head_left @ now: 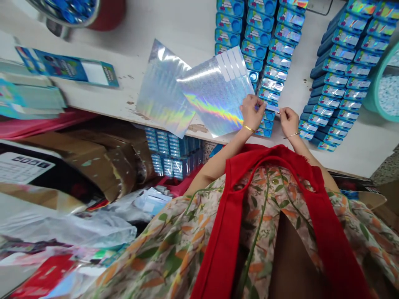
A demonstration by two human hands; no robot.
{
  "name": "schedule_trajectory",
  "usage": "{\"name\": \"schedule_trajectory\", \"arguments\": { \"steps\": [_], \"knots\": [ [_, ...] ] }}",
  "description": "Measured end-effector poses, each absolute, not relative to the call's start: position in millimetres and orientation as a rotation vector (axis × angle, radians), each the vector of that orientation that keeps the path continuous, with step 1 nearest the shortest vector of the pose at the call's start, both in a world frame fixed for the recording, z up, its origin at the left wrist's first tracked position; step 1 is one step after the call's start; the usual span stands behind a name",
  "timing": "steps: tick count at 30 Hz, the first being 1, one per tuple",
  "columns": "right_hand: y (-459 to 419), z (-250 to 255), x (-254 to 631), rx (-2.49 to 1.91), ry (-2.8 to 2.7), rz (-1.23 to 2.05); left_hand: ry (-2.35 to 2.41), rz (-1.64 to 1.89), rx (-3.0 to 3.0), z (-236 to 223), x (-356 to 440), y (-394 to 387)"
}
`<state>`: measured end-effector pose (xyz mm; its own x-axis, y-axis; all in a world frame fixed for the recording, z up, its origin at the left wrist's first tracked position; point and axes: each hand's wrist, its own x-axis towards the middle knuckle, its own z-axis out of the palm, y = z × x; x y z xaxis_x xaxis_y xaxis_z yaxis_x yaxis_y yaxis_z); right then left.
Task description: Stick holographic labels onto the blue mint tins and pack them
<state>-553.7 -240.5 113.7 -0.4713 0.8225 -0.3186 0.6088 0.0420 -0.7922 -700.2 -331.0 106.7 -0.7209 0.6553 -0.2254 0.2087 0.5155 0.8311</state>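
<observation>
We find a narrow shiny strip drawn out between the person's two hands, above the near part of a column of small blue cases. Its long axis runs crosswise from hand to hand, dipping slightly to the right, roughly in line with the long side of the cases. The left hand pinches the left end between thumb and fingers, and its fingertips reach over the column's left edge. The right hand pinches the right end at thumb and forefinger, just off the column's right edge. We judge this alignment of strip over case to be the governing relation, with the left hand the nearer to the column. Whether the strip touches the case beneath it we cannot tell.

Cases farther up the column bear shiny bands; those nearest the person appear bare of them. Left of the column lies a holographic sheet with pale slots near its upper corner – it overlaps a second sheet.

As to containers, we note a red-walled pot at the upper left, holding glossy blue pieces. At the far right stands a turquoise tub – its contents are small pale pieces, too fine for us to identify.
</observation>
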Motion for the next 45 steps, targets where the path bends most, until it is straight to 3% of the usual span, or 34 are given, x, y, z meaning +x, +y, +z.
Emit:
{"name": "schedule_trajectory", "arguments": {
  "steps": [6,17,23,28,32,35,40,45],
  "knots": [
    [-239.6,93.5,-551.8,-1.461,-2.181,1.313,2.296,1.002,0.775,103.0,-696.7,-326.3],
    [-252.3,32.3,-549.8,-1.559,-2.034,1.511,2.360,0.906,0.649,104.8,-702.1,-321.8],
    [-218.9,77.7,-570.7,-1.411,-2.067,1.180,2.269,0.967,0.826,123.4,-732.2,-326.7],
    [-207.2,122.1,-655.3,-0.952,-2.437,1.317,2.415,1.088,0.815,114.5,-844.6,-343.4],
    [-222.0,114.2,-736.5,-0.720,-2.850,1.286,2.513,0.660,0.778,101.8,-902.9,-338.7],
    [-229.1,107.6,-766.4,-0.684,-3.109,1.088,2.525,0.396,0.950,101.3,-906.7,-329.9],
    [-227.4,117.0,-771.4,-0.678,-3.291,0.896,2.491,0.745,0.947,90.4,-903.2,-330.5],
    [-227.6,124.8,-772.6,-0.711,-3.297,0.937,2.455,0.709,1.014,97.3,-882.4,-354.6]
  ]
}}
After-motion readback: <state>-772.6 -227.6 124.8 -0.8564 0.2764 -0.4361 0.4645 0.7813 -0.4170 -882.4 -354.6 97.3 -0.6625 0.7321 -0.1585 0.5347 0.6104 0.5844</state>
